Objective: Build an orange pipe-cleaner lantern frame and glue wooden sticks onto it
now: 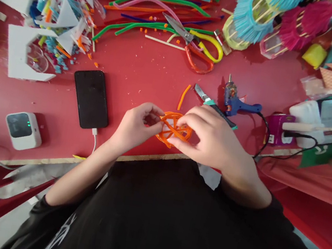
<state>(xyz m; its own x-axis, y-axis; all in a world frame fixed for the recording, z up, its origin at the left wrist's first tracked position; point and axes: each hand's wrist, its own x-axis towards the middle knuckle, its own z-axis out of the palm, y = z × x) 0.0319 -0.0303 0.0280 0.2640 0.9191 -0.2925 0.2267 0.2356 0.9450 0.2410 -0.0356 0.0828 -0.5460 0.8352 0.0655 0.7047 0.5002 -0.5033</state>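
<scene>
Close to the table's front edge, both hands hold a small round frame of orange pipe cleaners (pixel 168 141), with strands crossing over its middle and something pale showing between them. My left hand (pixel 136 126) pinches its left rim between thumb and fingers. On the other side, my right hand (pixel 207 135) grips the frame's right part, its fingertips on the crossing strands. A short orange pipe cleaner piece (pixel 183 97) lies just beyond the frame. Beside it is a utility knife (pixel 215 106), partly covered by my right hand.
A blue glue gun (pixel 236 100) with a cord lies at right, and scissors (pixel 188 39) farther back. Pipe cleaners (pixel 154 1) span the back. A phone (pixel 91 99) and white device (pixel 23 130) are at left, near foam scraps (pixel 19 51). Fringed paper lanterns (pixel 253 20) stand back right.
</scene>
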